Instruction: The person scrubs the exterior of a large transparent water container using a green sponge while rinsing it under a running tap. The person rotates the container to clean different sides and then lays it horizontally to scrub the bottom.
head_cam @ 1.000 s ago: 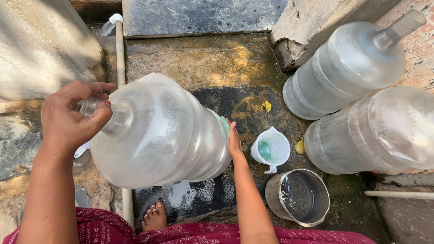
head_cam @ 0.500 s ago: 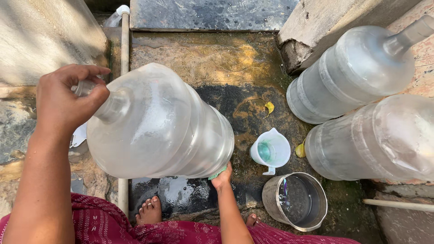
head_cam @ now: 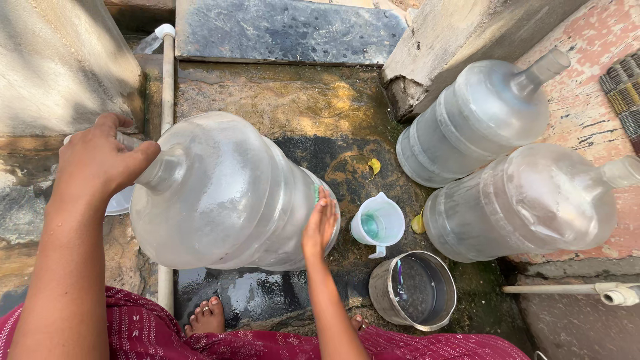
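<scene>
In the head view we find the large clear water jug (head_cam: 227, 193) tilted at centre left, our left hand (head_cam: 100, 160) closed around its neck and our right hand (head_cam: 320, 227) open, palm flat against its base. Open wet stone lies above it. Lower right is crowded: a white pitcher (head_cam: 378, 223), a steel pot (head_cam: 413, 291), and two standing jugs (head_cam: 480, 120) near the frame's right edge.

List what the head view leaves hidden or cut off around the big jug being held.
- Jug mouth: covered by the left hand, so capped or open is unclear.
- Jug base: faces away, behind the right hand.
- Right-hand standing jug: neck cut by the frame edge.
- Mat: mostly outside the frame.
</scene>
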